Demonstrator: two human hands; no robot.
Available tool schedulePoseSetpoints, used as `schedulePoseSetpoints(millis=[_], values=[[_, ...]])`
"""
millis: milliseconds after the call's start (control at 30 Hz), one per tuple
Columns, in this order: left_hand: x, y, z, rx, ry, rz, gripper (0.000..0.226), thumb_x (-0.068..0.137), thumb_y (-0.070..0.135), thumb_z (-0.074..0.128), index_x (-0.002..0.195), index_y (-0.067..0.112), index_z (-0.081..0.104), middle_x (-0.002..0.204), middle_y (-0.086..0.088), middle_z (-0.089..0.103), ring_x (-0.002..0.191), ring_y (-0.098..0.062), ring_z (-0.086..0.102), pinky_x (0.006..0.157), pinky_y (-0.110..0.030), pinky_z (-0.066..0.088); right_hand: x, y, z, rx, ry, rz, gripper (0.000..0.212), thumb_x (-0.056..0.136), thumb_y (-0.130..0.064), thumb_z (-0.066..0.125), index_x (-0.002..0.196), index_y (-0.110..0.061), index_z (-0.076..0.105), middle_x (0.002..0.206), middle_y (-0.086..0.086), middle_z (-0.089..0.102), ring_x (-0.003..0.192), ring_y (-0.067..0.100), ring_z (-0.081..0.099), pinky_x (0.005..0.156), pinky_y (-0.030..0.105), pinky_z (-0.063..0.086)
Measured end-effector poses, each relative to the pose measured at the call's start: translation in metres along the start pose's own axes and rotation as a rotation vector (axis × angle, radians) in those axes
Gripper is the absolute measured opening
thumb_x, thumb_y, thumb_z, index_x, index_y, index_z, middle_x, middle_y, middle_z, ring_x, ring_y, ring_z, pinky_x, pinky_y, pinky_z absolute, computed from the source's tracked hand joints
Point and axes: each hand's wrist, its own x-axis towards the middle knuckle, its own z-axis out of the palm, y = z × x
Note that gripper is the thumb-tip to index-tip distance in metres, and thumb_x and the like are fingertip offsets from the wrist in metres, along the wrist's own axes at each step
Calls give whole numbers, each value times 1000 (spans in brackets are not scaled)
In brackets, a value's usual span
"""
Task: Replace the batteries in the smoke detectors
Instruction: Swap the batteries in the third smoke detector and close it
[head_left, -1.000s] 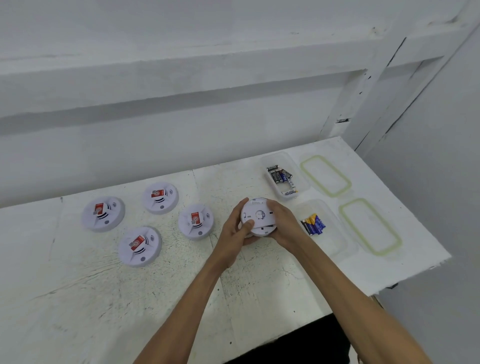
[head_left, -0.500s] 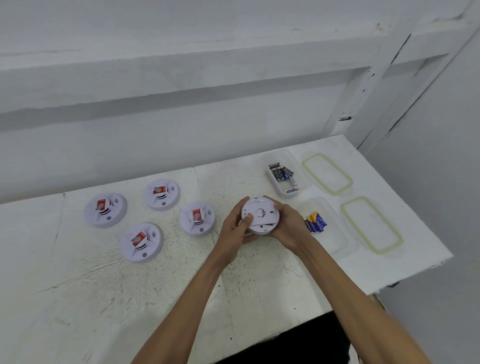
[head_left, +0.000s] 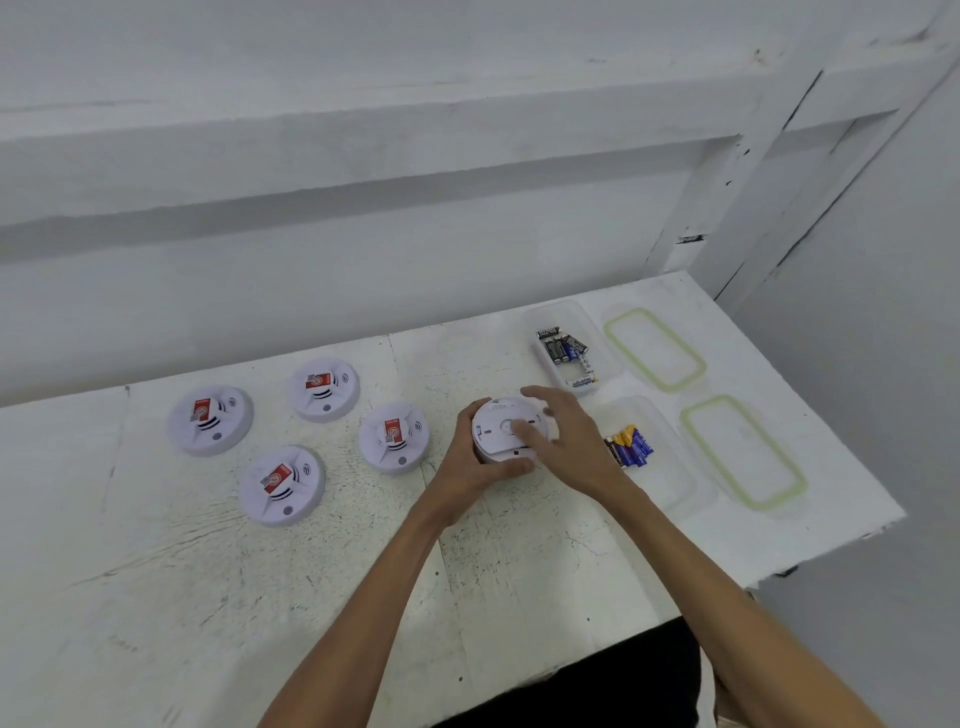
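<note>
A white round smoke detector (head_left: 500, 425) lies back side up on the white table (head_left: 260, 582). My left hand (head_left: 470, 470) grips it from the left and below, thumb curled along its front rim. My right hand (head_left: 569, 441) lies over its right side with spread fingers, two fingertips touching the back plate. Further left, several more detectors sit face up with red labels, the nearest one (head_left: 394, 437) just beside my left hand. A clear box of dark batteries (head_left: 563, 349) stands behind, and a clear box of blue and yellow batteries (head_left: 628, 447) at the right.
Two clear lids with green seals, the far lid (head_left: 653, 347) and the near lid (head_left: 743, 449), lie right of the boxes. The table's right edge and front edge are close. A white wall with a ledge runs behind the table.
My right hand has let go of the detector's rim and spread its fingers over the back plate. The left hand keeps its grip. The view has tilted slightly.
</note>
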Motion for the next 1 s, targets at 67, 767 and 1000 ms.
schedulePoseSetpoints(millis=[67,767,1000], values=[[3,-3,-4,74,-10,27,96,71,3,91,145,22,32,140,-1,53,122,-5,60,92,-25,54,2,4,-2,-230,15,-216,53,86,-50,69,133,-29,58,134,-4,45,118,13,44,94,28,45],[14,-23,-14,607,75,250,90,58,51,96,133,48,47,129,23,52,123,1,40,102,-26,40,14,12,-13,-305,-182,-219,75,68,-63,79,128,-21,62,119,-6,58,109,14,51,88,31,49],[10,-19,-15,748,86,239,98,59,63,89,141,29,50,128,23,49,120,-3,45,104,-40,41,14,8,-11,-473,-170,-324,67,77,-55,77,130,-18,63,119,-1,55,107,15,44,86,29,45]])
